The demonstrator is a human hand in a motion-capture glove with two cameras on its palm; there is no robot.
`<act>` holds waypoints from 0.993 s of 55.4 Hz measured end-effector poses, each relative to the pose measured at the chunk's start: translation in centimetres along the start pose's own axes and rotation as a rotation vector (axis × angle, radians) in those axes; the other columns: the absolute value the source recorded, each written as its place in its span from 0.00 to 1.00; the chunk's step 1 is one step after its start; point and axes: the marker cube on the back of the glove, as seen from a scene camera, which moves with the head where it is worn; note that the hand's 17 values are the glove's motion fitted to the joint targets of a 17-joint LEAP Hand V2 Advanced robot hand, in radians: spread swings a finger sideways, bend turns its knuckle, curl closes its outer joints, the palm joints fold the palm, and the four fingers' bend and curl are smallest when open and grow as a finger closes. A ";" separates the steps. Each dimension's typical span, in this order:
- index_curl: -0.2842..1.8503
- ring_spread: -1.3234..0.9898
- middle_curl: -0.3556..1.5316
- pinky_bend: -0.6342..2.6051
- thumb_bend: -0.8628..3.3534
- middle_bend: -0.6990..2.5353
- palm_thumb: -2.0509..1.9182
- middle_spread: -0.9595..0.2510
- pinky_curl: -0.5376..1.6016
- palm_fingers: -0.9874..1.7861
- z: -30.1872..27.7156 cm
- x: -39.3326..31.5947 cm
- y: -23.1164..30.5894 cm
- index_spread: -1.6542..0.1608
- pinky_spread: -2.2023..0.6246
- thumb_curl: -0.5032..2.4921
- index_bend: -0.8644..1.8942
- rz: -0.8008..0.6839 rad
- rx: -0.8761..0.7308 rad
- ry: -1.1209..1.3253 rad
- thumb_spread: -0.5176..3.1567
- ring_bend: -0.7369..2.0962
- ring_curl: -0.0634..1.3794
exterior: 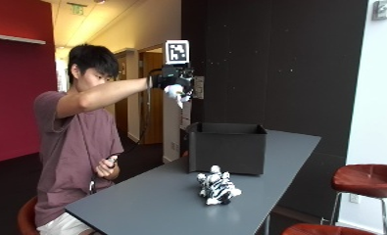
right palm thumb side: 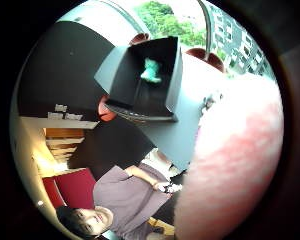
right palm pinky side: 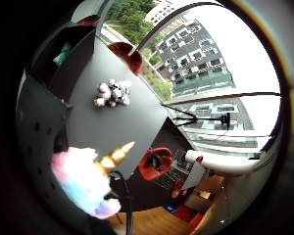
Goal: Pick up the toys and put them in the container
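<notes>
Above black container (exterior: 227,147), right hand (exterior: 173,81) grips pastel unicorn (right palm pinky side: 85,178).

Pastel unicorn (right palm pinky side: 83,178), black-and-white zebra (exterior: 217,188), black container (exterior: 227,146), possibly teal toy (right palm thumb side: 151,70).

Daylight is pouring through windows (right palm pinky side: 210,73); red stools (exterior: 366,178) are standing by the grey table (exterior: 180,200), a red wall (exterior: 13,93) glowing behind.

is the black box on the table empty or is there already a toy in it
Not empty. The thumb side palm view looks down into the open box and shows a small teal toy lying on its floor. No other toy shows inside.
</notes>
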 end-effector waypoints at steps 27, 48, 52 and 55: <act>0.50 0.39 0.62 0.50 0.21 0.56 0.65 0.66 0.51 0.70 -6.2 -17.2 -12.9 0.85 0.65 0.51 0.72 -0.026 0.076 -0.165 0.25 0.67 0.59; 0.43 0.46 0.52 0.58 0.18 0.34 0.57 0.69 0.52 0.14 -0.1 -23.0 -15.0 0.83 0.72 0.43 0.43 -0.137 -0.275 0.057 0.42 0.53 0.52; 0.36 0.50 0.48 0.58 0.19 0.28 0.54 0.77 0.50 0.15 -0.1 -22.0 -14.7 0.83 0.75 0.41 0.34 -0.153 -0.259 0.050 0.43 0.43 0.45; 0.32 0.53 0.45 0.57 0.19 0.25 0.53 0.81 0.49 0.16 -0.3 -20.0 -14.1 0.84 0.77 0.39 0.32 -0.159 -0.243 0.029 0.44 0.39 0.41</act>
